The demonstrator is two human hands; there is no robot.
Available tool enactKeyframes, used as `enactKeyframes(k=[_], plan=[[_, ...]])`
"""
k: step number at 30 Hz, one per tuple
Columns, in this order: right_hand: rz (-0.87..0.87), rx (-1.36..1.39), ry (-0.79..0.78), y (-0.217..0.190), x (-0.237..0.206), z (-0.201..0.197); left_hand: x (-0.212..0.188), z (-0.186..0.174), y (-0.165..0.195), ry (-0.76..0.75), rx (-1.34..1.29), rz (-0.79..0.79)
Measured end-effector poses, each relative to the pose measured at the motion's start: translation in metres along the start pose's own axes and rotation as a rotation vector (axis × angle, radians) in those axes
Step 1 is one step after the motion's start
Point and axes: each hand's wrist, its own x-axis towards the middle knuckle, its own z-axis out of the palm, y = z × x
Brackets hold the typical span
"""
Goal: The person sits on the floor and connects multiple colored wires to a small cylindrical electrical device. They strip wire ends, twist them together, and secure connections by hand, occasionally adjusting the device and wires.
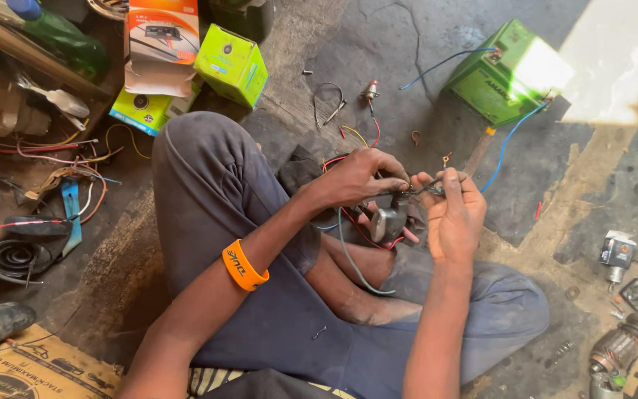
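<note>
Hands meet over the lap of a person sitting on a concrete floor. The left hand curls over the top of a small grey metal part, fingers clenched around it and the wires at its head. The right hand pinches a thin wire end between thumb and fingertips, touching the left hand's fingers just above the part. Red wires and a grey wire trail down from the part across the person's legs. An orange wristband sits on the left forearm.

Open floor lies ahead of the hands, broken by loose wire scraps and a small connector. A green battery stands beyond the right hand, well apart, with blue wires running from it toward the hands. On the left side the room is crowded: green boxes, a tangle of coloured wires and a dark coil press close to the raised knee. Small motor parts lie scattered along the right edge, and cardboard fills the near left corner.
</note>
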Motion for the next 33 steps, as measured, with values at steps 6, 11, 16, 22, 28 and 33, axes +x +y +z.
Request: enactKeyframes(k=[6,11,16,22,28,33], plan=[[-0.004,0.093,-0.039,-0.006,-0.006,0.004,0.000,0.005,-0.002,0.042,0.066,0.071],[-0.075,-0.323,-0.016,-0.015,-0.013,0.015,-0.001,0.005,0.006,0.049,-0.185,-0.172],[-0.156,-0.500,-0.077,-0.024,-0.024,0.022,0.001,0.003,0.007,0.158,-0.188,-0.186],[-0.060,-0.613,-0.100,-0.018,-0.019,0.019,0.000,0.007,0.008,0.196,-0.228,-0.179],[-0.221,-0.810,-0.043,0.006,-0.020,0.027,-0.004,0.009,0.010,0.150,-0.097,-0.097],[-0.048,-0.560,-0.050,-0.010,-0.014,0.024,-0.003,0.011,0.000,0.147,-0.166,-0.087]])
